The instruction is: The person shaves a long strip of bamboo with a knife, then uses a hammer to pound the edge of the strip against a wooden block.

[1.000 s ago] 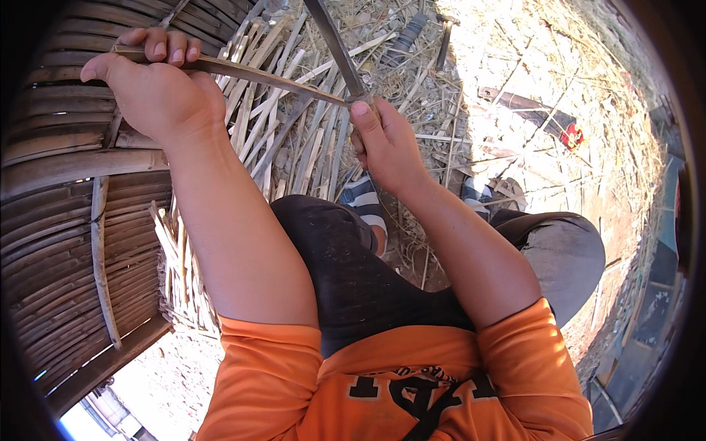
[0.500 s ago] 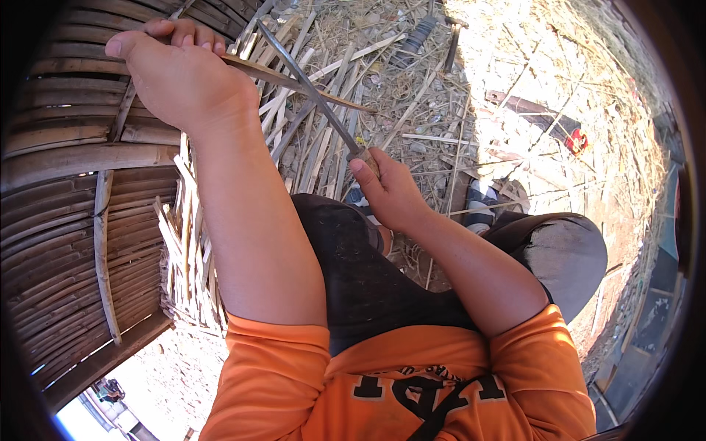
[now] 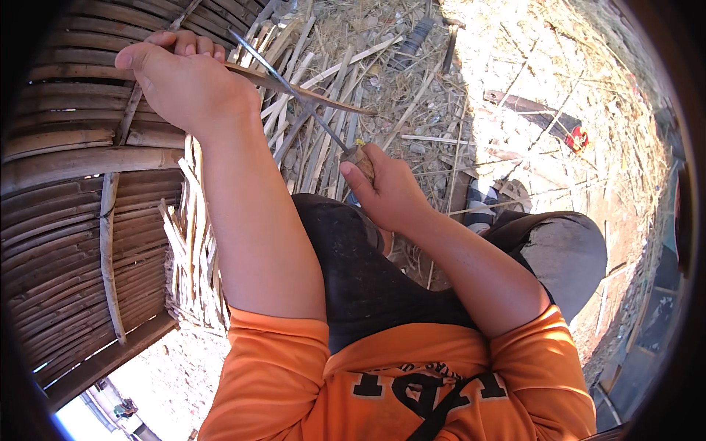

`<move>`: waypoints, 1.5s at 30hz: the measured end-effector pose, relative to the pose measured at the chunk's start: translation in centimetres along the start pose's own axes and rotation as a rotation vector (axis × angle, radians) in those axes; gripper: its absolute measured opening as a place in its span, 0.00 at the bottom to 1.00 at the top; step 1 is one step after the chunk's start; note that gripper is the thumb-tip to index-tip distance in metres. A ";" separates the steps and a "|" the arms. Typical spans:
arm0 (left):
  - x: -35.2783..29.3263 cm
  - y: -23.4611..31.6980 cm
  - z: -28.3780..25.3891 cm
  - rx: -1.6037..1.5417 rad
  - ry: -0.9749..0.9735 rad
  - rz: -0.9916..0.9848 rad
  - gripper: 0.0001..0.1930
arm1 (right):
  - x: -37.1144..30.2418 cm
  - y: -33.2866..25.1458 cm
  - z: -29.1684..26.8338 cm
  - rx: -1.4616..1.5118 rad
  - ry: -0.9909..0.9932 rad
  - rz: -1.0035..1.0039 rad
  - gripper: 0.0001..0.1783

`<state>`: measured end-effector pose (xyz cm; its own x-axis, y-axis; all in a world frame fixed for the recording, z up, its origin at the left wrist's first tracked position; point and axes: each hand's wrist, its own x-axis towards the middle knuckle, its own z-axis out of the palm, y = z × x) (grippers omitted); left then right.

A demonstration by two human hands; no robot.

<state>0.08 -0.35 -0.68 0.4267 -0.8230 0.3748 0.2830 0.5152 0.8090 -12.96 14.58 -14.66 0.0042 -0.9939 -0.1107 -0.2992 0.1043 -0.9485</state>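
My left hand [image 3: 187,84], raised at the upper left, is closed around one end of a thin bamboo strip [image 3: 331,101]. The strip reaches out to the right, over the ground. Lower and nearer the middle, my right hand [image 3: 390,187] grips the wooden handle [image 3: 360,163] of a long, narrow knife [image 3: 321,125]. Its blade slants up and to the left, crossing the strip a short way from my left hand. Whether the edge bites into the strip, I cannot tell.
Split bamboo strips [image 3: 323,147] lie scattered ahead, and a pile [image 3: 195,250] stands by the slatted bamboo wall [image 3: 55,220] at left. A hammer [image 3: 451,44] and a red-marked saw [image 3: 533,114] rest on the straw-littered ground. My bent knees are below my hands.
The knife has shifted left along the strip, its tip now further left and slightly lower. My right hand moved a little left with it; my left hand drifted slightly right.
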 end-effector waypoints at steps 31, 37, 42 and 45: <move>0.0 0.7 0.6 -0.207 -0.386 -0.156 0.19 | 0.1 -4.8 -3.7 -0.028 0.135 -0.011 0.32; -1.3 0.9 1.4 -0.141 -0.350 -0.118 0.19 | 0.8 2.6 -3.3 -0.202 0.049 0.309 0.35; -1.5 1.1 1.4 -0.125 -0.269 -0.096 0.17 | 0.7 0.6 -4.7 -0.018 0.177 0.276 0.34; -1.3 0.9 1.2 -0.109 -0.197 -0.070 0.16 | 0.4 -1.4 -4.1 0.082 0.212 0.120 0.32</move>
<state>-1.29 0.90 0.10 0.2305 -0.8828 0.4093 0.4013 0.4694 0.7865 -16.47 13.86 -12.10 -0.2296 -0.9588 -0.1672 -0.2071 0.2160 -0.9542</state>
